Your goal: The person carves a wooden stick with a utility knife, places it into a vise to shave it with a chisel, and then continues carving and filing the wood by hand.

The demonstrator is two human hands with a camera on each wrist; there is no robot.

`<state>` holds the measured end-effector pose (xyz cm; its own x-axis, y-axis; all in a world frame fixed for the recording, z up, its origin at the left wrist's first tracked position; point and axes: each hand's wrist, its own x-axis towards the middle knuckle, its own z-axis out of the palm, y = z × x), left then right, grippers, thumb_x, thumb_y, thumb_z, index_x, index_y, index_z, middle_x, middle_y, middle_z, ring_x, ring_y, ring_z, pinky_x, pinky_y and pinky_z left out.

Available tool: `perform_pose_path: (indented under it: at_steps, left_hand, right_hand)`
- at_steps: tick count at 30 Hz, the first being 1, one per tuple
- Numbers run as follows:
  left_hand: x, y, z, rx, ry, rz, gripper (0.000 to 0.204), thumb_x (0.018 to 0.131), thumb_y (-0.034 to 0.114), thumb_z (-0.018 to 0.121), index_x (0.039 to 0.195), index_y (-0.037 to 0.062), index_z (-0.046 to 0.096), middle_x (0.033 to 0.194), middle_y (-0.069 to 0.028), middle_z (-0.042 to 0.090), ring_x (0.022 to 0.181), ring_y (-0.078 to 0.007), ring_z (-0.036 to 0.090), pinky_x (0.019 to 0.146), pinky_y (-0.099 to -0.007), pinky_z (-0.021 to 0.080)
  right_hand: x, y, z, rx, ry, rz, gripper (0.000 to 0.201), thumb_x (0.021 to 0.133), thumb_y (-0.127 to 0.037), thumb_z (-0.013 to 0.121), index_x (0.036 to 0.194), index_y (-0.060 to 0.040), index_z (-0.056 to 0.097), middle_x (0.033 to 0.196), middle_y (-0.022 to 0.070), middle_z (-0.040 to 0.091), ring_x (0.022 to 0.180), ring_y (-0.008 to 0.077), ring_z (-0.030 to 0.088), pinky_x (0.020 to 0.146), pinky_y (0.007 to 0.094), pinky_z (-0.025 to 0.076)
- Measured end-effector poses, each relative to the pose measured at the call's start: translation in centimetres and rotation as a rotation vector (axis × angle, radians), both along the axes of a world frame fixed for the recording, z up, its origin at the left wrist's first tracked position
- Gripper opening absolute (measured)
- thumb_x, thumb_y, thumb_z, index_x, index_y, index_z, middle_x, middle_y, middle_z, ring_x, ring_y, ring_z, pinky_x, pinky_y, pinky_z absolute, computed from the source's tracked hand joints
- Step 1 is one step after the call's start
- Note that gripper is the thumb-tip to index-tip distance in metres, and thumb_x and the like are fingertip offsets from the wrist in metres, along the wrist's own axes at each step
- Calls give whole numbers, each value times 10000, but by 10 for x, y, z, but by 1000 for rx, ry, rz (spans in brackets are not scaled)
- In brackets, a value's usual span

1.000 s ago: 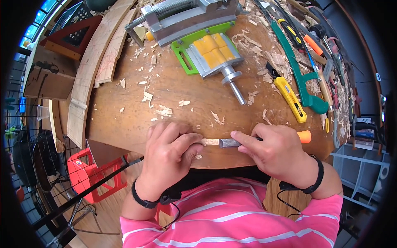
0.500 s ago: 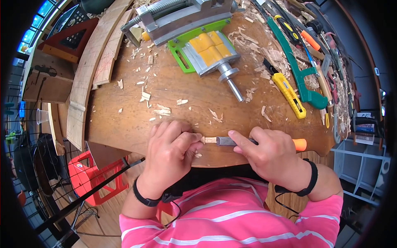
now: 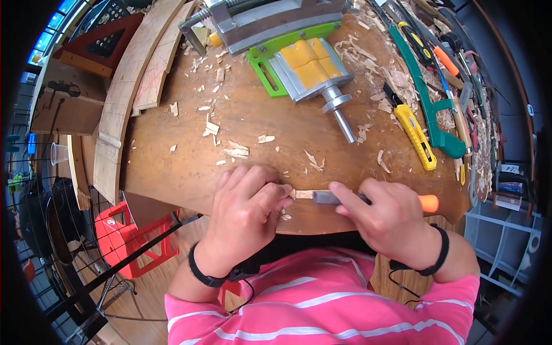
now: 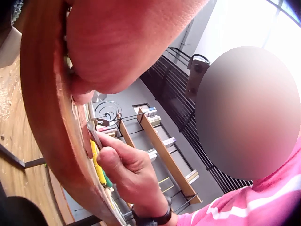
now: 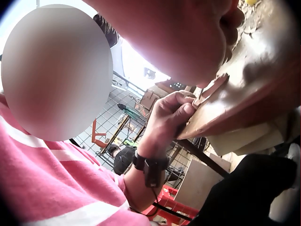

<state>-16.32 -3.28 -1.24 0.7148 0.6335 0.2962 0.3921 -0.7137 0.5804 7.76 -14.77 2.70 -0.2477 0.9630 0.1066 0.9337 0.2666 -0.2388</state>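
Observation:
My left hand (image 3: 247,213) pinches a small pale wood piece (image 3: 303,195) between thumb and fingers near the table's front edge, its left end hidden by the fingers. From the other side my right hand (image 3: 391,213) grips a chisel with an orange handle (image 3: 428,203), the index finger laid along the blade. The flat grey chisel blade (image 3: 326,198) lies nearly level, pointing left, its tip overlapping the right part of the wood piece. In the left wrist view the right hand (image 4: 136,169) shows curled round the tool; in the right wrist view the left hand (image 5: 167,115) pinches at the table edge.
A metal vise (image 3: 313,63) with a green base stands at the back. Right of it lie a yellow utility knife (image 3: 415,137), a green-handled saw (image 3: 428,106) and several other tools among shavings. Boards (image 3: 135,98) line the left side; wood chips (image 3: 237,150) dot the table (image 3: 172,167).
Both hands keep their grips. The head view has shifted, so table, hands and tools appear a little farther right. The chisel tip moves only slightly along the wood piece.

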Motion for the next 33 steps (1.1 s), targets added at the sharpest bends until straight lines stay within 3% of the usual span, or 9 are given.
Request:
perform_pose_path:
  at_steps: [17,19,22,28,30,33]
  left_hand:
    - [-1,3,-3,-22,-19,6,185,778,54,814,930,79,713,977,-61,666,920,-298,640,810,-427,477]
    - [1,3,-4,-6,-61,17,216,772,57,844,940,63,707,932,-82,677,815,-318,620,742,-426,461]
    - [1,4,-3,33,-66,32,207,777,49,839,934,55,704,923,-85,674,811,-320,620,734,-423,461]
    - [1,6,-2,20,-59,24,203,780,46,835,931,51,700,906,-83,664,798,-315,613,729,-425,460]
    - [0,5,-3,16,-59,30,207,776,46,838,931,53,700,906,-82,662,801,-314,614,730,-425,459]
    - [-1,2,-2,6,-34,35,201,778,53,828,939,58,708,937,-82,658,845,-311,624,758,-430,472]
  right_hand:
    - [3,10,-10,30,-3,33,326,902,-282,771,1205,-159,770,752,38,530,592,208,599,508,372,459]
    - [-2,8,-14,41,-11,19,332,904,-281,768,1213,-160,771,750,35,523,590,204,590,506,370,448]
    - [-3,16,-18,112,-10,-13,343,903,-278,768,1226,-164,773,746,29,511,591,198,580,509,364,437]
    - [4,26,-4,175,-173,137,339,917,-275,762,1239,-166,766,743,33,517,595,201,598,506,363,450]
    - [5,26,-6,-37,45,55,332,917,-273,770,1227,-153,761,745,42,539,599,215,629,499,365,477]
    - [-11,24,-6,-27,43,-22,322,911,-269,782,1202,-132,757,749,50,559,602,228,652,496,367,497]
